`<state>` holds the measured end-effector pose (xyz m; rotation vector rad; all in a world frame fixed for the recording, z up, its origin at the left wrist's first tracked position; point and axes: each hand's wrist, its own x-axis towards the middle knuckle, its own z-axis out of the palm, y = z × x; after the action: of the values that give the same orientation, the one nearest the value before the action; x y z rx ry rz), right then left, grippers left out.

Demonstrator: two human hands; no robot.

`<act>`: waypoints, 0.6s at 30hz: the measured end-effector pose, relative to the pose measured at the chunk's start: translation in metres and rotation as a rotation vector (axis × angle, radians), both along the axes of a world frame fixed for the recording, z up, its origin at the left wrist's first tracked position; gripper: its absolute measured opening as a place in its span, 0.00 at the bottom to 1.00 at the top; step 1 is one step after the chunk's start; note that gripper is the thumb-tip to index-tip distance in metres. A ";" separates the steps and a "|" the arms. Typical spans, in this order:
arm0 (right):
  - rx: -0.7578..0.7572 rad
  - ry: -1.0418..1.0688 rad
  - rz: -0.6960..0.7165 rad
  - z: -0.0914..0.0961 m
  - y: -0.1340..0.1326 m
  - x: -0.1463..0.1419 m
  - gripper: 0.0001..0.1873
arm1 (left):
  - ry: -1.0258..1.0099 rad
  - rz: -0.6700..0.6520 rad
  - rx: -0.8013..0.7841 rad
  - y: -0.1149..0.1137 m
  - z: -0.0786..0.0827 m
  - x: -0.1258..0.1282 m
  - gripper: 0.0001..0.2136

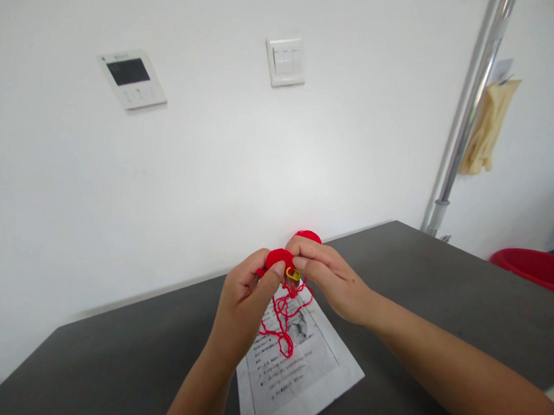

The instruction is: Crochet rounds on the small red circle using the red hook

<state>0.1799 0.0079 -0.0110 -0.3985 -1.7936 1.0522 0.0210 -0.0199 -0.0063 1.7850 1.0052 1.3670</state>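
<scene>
A small red crochet piece [279, 257] is held up between both hands above the table. My left hand [250, 292] pinches its left side, thumb pressed on the front. The fingers of my right hand [331, 274] close on its right edge. A yellow stitch marker [293, 273] hangs at that edge, near my right thumb. Loose red yarn [284, 318] trails down in loops over a printed sheet [315, 380]. Behind my right hand the top of a red yarn ball [309, 236] shows; the rest of it is hidden.
The dark grey table [160, 349] stands against a white wall with a switch panel [287, 62] and an intercom [134, 79]. To the right are a metal pole [468, 124], hanging yellowish gloves [489, 128] and a red basin [531, 264].
</scene>
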 end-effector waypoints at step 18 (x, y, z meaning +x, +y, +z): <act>0.035 -0.032 -0.017 -0.001 0.001 0.001 0.13 | 0.089 -0.005 -0.009 0.001 -0.002 -0.005 0.13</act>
<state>0.1805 0.0089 -0.0116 -0.4108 -1.8313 1.0065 0.0159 -0.0187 -0.0081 1.8549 1.0512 1.2881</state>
